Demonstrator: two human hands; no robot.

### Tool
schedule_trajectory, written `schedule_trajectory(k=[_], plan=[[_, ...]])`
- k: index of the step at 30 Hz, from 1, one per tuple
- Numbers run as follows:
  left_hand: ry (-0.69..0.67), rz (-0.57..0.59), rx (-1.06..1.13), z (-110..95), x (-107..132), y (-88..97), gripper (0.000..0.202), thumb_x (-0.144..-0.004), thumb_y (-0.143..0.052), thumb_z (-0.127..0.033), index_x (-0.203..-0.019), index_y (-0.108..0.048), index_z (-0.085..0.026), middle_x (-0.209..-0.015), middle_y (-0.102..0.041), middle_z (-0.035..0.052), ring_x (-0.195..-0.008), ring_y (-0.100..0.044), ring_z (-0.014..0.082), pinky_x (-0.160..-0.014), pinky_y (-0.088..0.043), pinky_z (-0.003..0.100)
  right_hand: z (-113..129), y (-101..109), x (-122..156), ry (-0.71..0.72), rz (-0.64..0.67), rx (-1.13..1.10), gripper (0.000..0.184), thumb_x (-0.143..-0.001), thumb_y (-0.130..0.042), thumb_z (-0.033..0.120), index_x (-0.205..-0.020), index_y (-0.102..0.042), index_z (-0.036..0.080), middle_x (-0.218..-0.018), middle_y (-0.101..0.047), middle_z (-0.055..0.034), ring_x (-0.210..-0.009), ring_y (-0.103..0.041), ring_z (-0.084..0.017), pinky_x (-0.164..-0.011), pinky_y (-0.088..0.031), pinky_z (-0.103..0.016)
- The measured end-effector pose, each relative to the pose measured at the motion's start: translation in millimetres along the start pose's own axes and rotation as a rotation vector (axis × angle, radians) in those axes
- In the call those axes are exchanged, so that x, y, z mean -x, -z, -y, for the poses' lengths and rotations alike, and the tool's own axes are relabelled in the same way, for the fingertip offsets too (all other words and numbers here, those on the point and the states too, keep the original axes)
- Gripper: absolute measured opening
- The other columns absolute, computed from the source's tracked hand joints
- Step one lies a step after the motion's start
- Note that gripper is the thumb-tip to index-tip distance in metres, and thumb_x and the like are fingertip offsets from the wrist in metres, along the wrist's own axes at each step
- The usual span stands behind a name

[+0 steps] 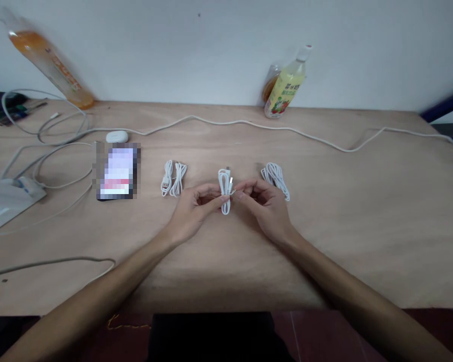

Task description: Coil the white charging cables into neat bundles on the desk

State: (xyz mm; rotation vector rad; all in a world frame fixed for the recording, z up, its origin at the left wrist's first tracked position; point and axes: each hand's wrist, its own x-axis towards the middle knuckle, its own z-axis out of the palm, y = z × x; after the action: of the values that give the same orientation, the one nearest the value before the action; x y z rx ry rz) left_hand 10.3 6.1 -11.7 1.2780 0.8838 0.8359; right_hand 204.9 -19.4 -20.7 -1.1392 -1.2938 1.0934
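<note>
A coiled white USB cable [225, 207] is held upright above the middle of the table, its plug end near the top. My left hand [192, 210] is closed on the bundle, thumb in front and fingers behind. At the bundle's right side, my right hand [269, 210] pinches the end of a thin white tie [233, 191] that sticks out from the cable. Two more coiled white cables, one with a USB plug [166, 181] and one beside it [178, 180], lie beyond my left hand. Another white coil [276, 180] lies just behind my right hand.
A phone [117, 171] and a white earbud case [117, 137] lie to the left, near loose cables. A long white cord [249, 122] crosses the back of the table. An orange drink bottle [53, 68] and a yellow one [287, 88] stand by the wall.
</note>
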Motion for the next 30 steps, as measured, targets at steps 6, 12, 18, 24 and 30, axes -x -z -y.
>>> schedule_trajectory(k=[6,12,18,24,30], plan=[[-0.017,0.011,-0.017,1.0,1.3,-1.0,0.029,-0.088,-0.089,-0.045,-0.096,-0.084,-0.018,-0.098,-0.087,0.0076,-0.098,-0.081,0.0251,-0.090,-0.062,0.035,-0.2,1.8,0.2,0.002,0.001,0.060,0.011,-0.088,-0.074,0.033,-0.088,-0.076,0.023,-0.065,-0.053,0.0049,-0.061,-0.048,-0.013,-0.058,-0.039,-0.028],[-0.033,0.001,-0.025,3.0,1.3,-0.5,0.028,-0.089,-0.090,-0.044,-0.096,-0.084,-0.018,-0.098,-0.086,0.0067,-0.095,-0.080,0.0227,-0.088,-0.060,0.033,2.5,5.6,2.3,0.091,0.018,0.204,0.007,-0.089,-0.070,0.028,-0.089,-0.075,0.023,-0.064,-0.054,0.0058,-0.056,-0.046,-0.012,-0.053,-0.036,-0.027],[-0.017,-0.004,0.000,3.6,1.6,-0.2,0.029,-0.087,-0.092,-0.044,-0.095,-0.084,-0.018,-0.096,-0.087,0.0066,-0.091,-0.080,0.0222,-0.085,-0.060,0.032,5.6,5.8,4.3,0.201,0.014,0.284,0.005,-0.092,-0.069,0.023,-0.091,-0.073,0.023,-0.061,-0.052,0.0079,-0.051,-0.042,-0.010,-0.050,-0.032,-0.027],[0.001,-0.001,0.030,-0.9,3.5,-1.2,0.025,-0.088,-0.091,-0.041,-0.094,-0.083,-0.018,-0.099,-0.087,0.0068,-0.097,-0.082,0.0233,-0.091,-0.062,0.033,6.5,3.8,3.7,0.107,-0.017,0.188,0.010,-0.092,-0.077,0.030,-0.085,-0.074,0.023,-0.061,-0.053,0.0068,-0.054,-0.045,-0.011,-0.052,-0.034,-0.027],[-0.024,0.011,0.042,0.9,2.8,0.1,0.028,-0.092,-0.087,-0.044,-0.098,-0.082,-0.018,-0.100,-0.087,0.0086,-0.096,-0.082,0.0243,-0.093,-0.064,0.037,4.0,5.4,0.6,-0.014,0.004,0.085,0.018,-0.090,-0.082,0.039,-0.084,-0.076,0.023,-0.063,-0.058,0.0044,-0.059,-0.049,-0.013,-0.055,-0.039,-0.028]])
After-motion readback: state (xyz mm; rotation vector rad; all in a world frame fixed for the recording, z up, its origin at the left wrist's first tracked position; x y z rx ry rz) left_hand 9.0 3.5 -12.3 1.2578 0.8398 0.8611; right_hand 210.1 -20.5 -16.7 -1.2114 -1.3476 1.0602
